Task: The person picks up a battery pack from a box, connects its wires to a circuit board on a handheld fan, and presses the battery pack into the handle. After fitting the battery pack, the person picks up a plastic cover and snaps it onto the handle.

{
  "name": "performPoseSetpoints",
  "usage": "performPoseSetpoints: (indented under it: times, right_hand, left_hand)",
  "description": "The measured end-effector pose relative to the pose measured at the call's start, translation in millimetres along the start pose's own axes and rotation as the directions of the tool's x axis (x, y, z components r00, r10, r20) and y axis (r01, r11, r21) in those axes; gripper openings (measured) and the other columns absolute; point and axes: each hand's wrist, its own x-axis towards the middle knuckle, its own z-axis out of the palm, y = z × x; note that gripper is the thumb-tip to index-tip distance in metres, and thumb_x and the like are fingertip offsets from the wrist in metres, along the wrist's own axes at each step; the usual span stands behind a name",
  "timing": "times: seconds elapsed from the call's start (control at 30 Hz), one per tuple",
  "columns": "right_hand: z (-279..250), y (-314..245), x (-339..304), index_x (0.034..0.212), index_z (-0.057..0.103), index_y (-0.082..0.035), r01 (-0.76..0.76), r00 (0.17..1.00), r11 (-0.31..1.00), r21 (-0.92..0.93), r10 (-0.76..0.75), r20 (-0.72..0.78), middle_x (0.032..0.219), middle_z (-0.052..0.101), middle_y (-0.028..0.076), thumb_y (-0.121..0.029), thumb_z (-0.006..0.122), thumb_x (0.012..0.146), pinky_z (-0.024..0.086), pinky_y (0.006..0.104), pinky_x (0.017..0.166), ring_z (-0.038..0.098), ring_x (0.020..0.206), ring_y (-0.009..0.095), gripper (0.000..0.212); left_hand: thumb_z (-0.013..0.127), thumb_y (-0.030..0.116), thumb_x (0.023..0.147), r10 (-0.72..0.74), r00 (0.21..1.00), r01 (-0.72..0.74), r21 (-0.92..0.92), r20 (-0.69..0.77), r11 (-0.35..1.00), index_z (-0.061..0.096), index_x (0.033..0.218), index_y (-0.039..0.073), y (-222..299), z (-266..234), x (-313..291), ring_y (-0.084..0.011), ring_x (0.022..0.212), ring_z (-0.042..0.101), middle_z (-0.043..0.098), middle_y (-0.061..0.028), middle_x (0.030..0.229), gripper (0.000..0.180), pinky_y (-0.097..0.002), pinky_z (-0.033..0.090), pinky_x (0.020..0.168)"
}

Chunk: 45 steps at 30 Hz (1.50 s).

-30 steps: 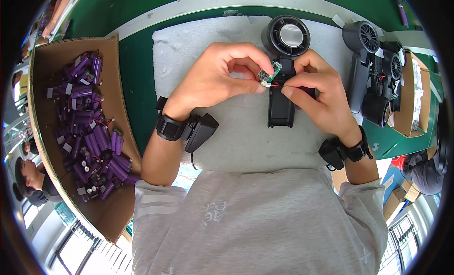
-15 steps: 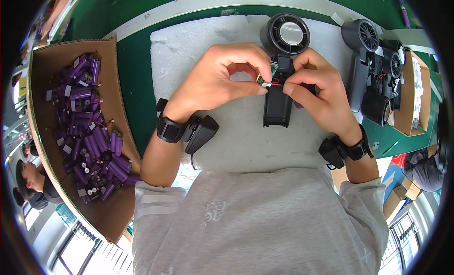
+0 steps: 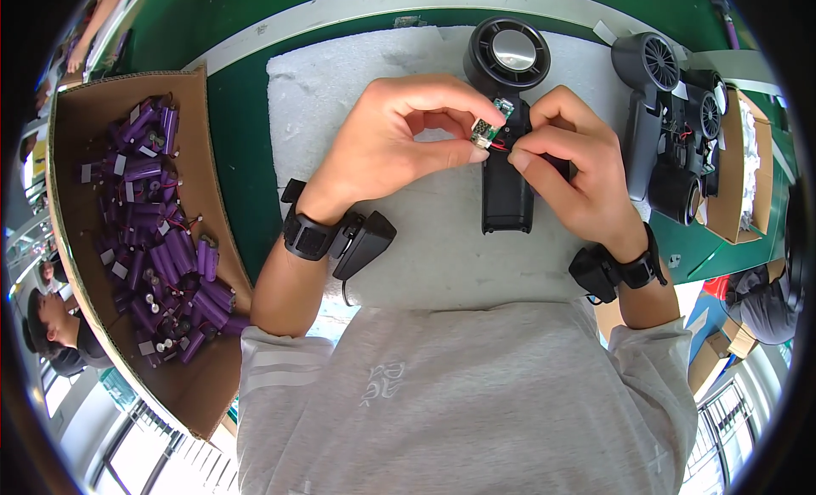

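Note:
A black handheld fan lies on the white foam mat, its round head (image 3: 508, 54) away from me and its open handle (image 3: 507, 197) toward me. Between thumb and forefinger, my left hand (image 3: 408, 133) pinches a small green circuit board (image 3: 493, 125), tilted above the upper part of the handle. Short red wires (image 3: 500, 145) run from the board toward the fingertips of my right hand (image 3: 574, 163). Those fingers are closed in a pinch at the wires' end; whatever plug sits there is too small to make out. My right fingers also cover part of the handle's side.
At left stands a cardboard box (image 3: 212, 197) holding many purple battery packs (image 3: 174, 253). Several more black fans (image 3: 650, 65) are piled on the right of the foam mat (image 3: 382, 265). Beyond them is a carton (image 3: 727, 180) with white pieces. Other people are at the edges.
The circuit board has turned and lifted, so more of its green face shows. The fan has tilted slightly, its handle end shifting right. A purple piece by my right hand is no longer visible.

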Motion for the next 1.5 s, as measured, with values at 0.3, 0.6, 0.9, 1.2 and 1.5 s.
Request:
performPoseSetpoints:
  times: [0.3, 0.6, 0.9, 1.2, 1.5]
  right_hand:
    - [3, 4, -1, 0.089, 0.064, 0.002, 0.077, 0.997, 0.997, -0.026, -0.077, 0.014, 0.087, 0.054, 0.008, 0.002, 0.066, 0.083, 0.043, 0.0249, 0.058, 0.055, 0.068, 0.013, 0.006]
    - [12, -4, 1, 0.110, 0.059, -0.003, -0.132, 0.983, 0.991, 0.027, 0.135, -0.121, 0.086, 0.060, 0.005, 0.005, 0.072, 0.080, 0.044, 0.0184, 0.051, 0.059, 0.061, 0.007, 0.034]
    - [10, 0, 0, 0.106, 0.061, -0.002, -0.046, 0.989, 0.997, -0.067, 0.036, -0.141, 0.089, 0.062, 0.007, 0.005, 0.075, 0.076, 0.049, 0.0220, 0.052, 0.064, 0.063, 0.010, 0.033]
    - [12, -4, 0, 0.100, 0.063, 0.000, -0.115, 0.984, 0.993, -0.033, 0.110, -0.139, 0.092, 0.063, 0.009, 0.002, 0.077, 0.074, 0.055, 0.0254, 0.054, 0.067, 0.067, 0.014, 0.030]
    - [13, -4, 4, 0.100, 0.065, -0.002, -0.121, 0.978, 0.991, -0.052, 0.110, -0.179, 0.090, 0.063, 0.008, -0.002, 0.080, 0.073, 0.056, 0.0251, 0.053, 0.066, 0.066, 0.013, 0.031]
  left_hand:
    - [0.063, -0.017, 0.075, 0.021, 1.000, -0.023, 0.157, 0.016, 0.987, 0.066, 0.117, 0.001, 3, 3, 1, -0.0155, 0.094, 0.063, 0.066, -0.0090, 0.106, 0.046, -0.0293, 0.053, 0.084]
    - [0.066, -0.010, 0.073, 0.119, 0.979, -0.089, 0.177, -0.163, 0.980, 0.069, 0.106, 0.004, -3, 16, 2, -0.0139, 0.078, 0.067, 0.070, -0.0061, 0.091, 0.035, -0.0276, 0.056, 0.074]
    - [0.068, -0.013, 0.076, 0.120, 0.992, -0.103, 0.302, -0.037, 0.948, 0.067, 0.109, 0.000, 4, 7, 3, -0.0145, 0.088, 0.066, 0.068, -0.0093, 0.102, 0.036, -0.0281, 0.056, 0.078]
    - [0.070, -0.010, 0.074, 0.114, 0.989, -0.078, 0.339, -0.089, 0.937, 0.071, 0.101, 0.001, 3, 10, -1, -0.0165, 0.080, 0.068, 0.070, -0.0099, 0.091, 0.029, -0.0268, 0.056, 0.071]
    - [0.070, -0.008, 0.070, 0.227, 0.970, -0.175, 0.398, -0.086, 0.900, 0.073, 0.099, 0.005, -2, 9, 0, -0.0196, 0.074, 0.068, 0.070, -0.0101, 0.088, 0.032, -0.0259, 0.054, 0.063]
